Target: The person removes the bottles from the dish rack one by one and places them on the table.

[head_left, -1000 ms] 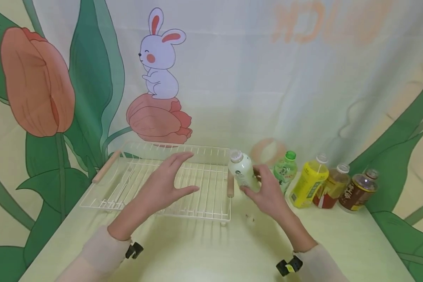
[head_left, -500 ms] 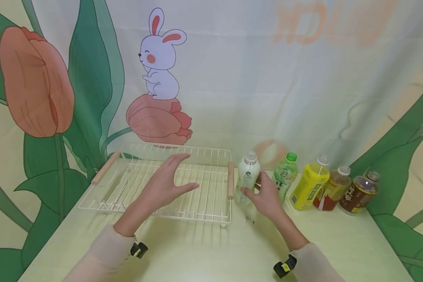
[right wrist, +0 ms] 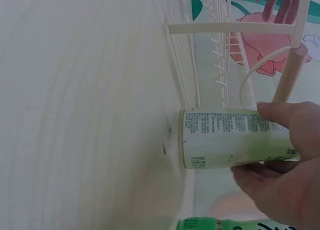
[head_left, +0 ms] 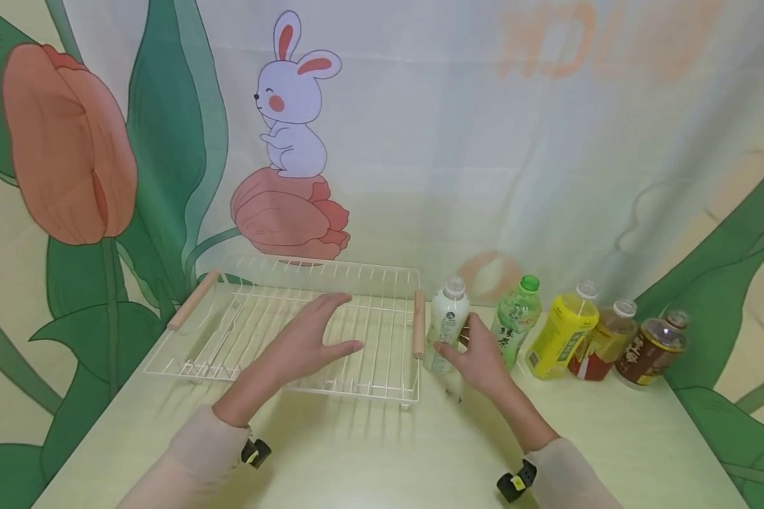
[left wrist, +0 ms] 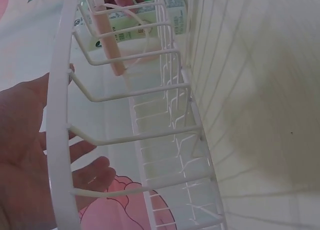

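Note:
A pale green and white drink bottle [head_left: 448,318] with a clear cap stands upright beside the right end of a white wire dish rack [head_left: 356,385]. My right hand [head_left: 484,357] holds it from the right, thumb in front and fingers behind, as the right wrist view shows around the pale green bottle [right wrist: 220,140]. My left hand [head_left: 299,346] is over the front of the rack, thumb and fingers spread apart with nothing between them. In the left wrist view that left hand [left wrist: 25,155] appears behind the rack's white rim [left wrist: 57,115].
Right of the held bottle stand a green bottle [head_left: 516,322], a yellow bottle [head_left: 562,336], a red-labelled bottle [head_left: 601,343] and a brown-labelled bottle [head_left: 651,350]. Wooden handles flank the rack, the right handle [head_left: 419,325] close to the bottle. A printed curtain [head_left: 420,141] hangs behind the table [head_left: 382,459].
My right hand has moved the pale green bottle slightly right and down, from tilted beside the rack to upright on the table. The left hand has barely moved.

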